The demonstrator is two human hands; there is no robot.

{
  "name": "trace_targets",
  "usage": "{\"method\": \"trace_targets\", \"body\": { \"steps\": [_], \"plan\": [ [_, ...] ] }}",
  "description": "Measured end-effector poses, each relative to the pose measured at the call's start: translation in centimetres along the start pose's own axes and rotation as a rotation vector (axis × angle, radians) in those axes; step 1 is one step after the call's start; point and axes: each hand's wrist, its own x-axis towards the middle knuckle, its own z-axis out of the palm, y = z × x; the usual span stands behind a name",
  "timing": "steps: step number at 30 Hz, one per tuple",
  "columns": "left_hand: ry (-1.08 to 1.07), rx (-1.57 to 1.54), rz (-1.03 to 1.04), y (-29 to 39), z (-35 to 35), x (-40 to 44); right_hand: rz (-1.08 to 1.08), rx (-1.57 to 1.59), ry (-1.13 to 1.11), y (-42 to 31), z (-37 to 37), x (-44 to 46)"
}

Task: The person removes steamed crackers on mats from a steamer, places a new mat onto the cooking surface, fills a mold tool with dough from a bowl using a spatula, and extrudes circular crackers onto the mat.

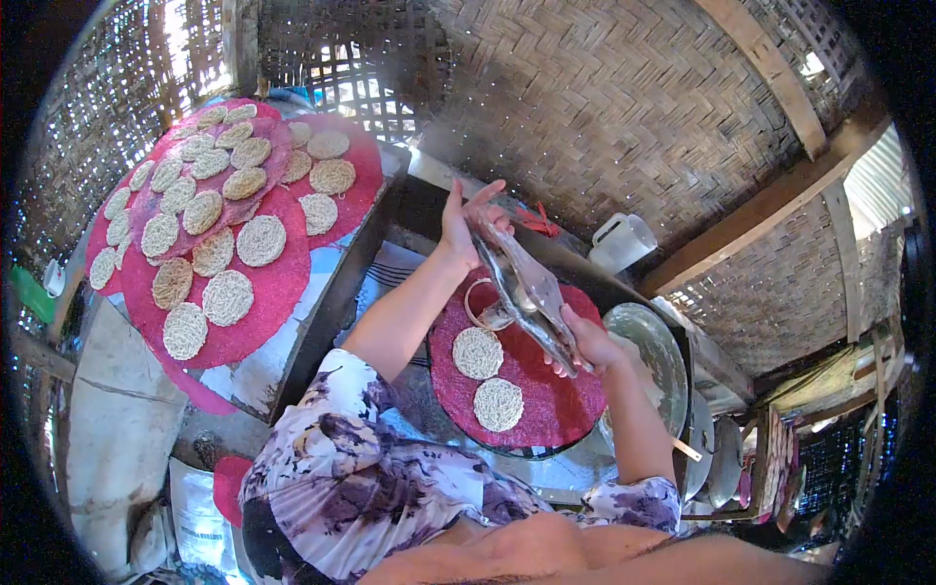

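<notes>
Left hand [468,230] and right hand [590,341], both part-curled, grip opposite ends of a glossy elongated vessel [536,280] above the red mat [554,419], which looks part-filled: two stringy discs [478,353] down, bare area left.

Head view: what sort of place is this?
Probably a small home-style food workshop: woven bamboo walls, pale noodle-like discs spread on round pinkish-red mats, and a wide basin holding something pale.
</notes>
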Motion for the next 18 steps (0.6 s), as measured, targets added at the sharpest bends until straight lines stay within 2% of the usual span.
{"method": "trace_targets", "body": {
  "steps": [11, 13, 18],
  "plan": [
    [-0.105, -0.003, -0.023, 2.9, -0.7, 2.7, -0.193, -0.209, 0.242, -2.2, 1.6, 1.7],
    [-0.079, -0.024, -0.017, 2.2, -1.1, 3.1, -0.181, -0.304, 0.332, -2.8, 1.7, 0.9],
    [0.051, -0.080, -0.028, 0.1, -1.1, 2.3, -0.130, -0.341, 0.389, -2.0, 0.6, -0.2]
  ]
}}
